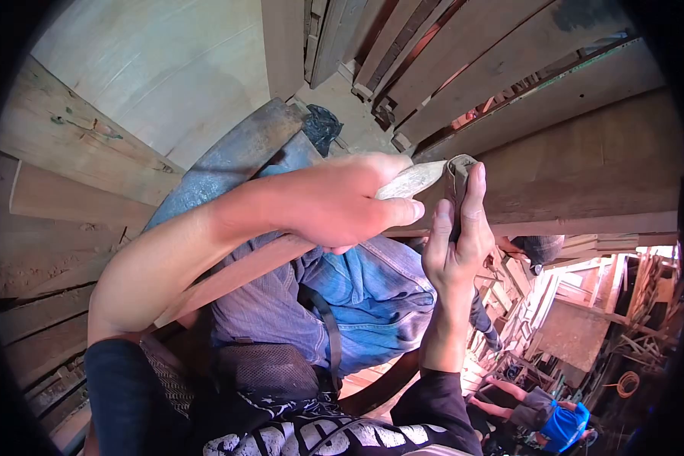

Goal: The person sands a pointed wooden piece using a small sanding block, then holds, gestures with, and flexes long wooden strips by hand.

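The left hand [349, 194] grips a pale piece of wood [414, 181] above the jeans [380, 304]. Beside the wood's tip, the right hand [460, 243] pinches a dark strip [459, 190] between thumb and straightened fingers. A narrow plank [239, 277] crosses below the left forearm.

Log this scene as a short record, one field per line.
Left hand: closed around a pale tapered piece
Right hand: upright, holding a dark piece between its digits
Contact: the two pieces meet, or nearly so; exact join unclear
Below left forearm: wooden strip, crossing in front of blue jeans
Beyond the hands: crumpled black plastic
Lower right: another person in a blue top; orange coil
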Tool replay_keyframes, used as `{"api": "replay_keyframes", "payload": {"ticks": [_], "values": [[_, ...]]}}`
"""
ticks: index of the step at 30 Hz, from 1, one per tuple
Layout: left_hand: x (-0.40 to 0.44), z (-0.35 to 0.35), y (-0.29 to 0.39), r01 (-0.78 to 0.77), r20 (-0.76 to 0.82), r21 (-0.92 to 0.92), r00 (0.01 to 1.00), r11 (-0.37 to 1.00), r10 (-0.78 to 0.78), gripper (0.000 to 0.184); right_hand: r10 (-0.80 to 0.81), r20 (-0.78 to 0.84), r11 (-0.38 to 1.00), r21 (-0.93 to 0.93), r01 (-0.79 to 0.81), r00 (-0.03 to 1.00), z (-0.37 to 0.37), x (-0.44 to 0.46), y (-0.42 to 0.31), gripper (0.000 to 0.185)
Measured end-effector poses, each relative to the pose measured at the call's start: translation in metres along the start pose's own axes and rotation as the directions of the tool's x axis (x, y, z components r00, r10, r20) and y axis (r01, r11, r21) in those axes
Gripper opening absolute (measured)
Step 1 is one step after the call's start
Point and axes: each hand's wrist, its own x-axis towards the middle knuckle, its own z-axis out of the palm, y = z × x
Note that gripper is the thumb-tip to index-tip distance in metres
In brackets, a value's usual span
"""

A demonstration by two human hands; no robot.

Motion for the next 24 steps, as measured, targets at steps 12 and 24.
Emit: {"api": "replay_keyframes", "payload": {"ticks": [12, 24], "values": [[0.007, 0.001, -0.016, -0.1, -0.054, 0.144, 0.993, 0.984, 0.109, 0.027, 0.024, -0.141, 0.99, 0.141, -0.004, 0.99, 0.0, 0.025, -0.001, 0.054], [-0.003, 0.002, 0.004, 0.005, 0.056, -0.058, 0.998, 0.998, -0.002, 0.027, -0.046, -0.062, 0.998, 0.05, 0.049, 0.997, 0.004, 0.015, -0.011, 0.06]]}}
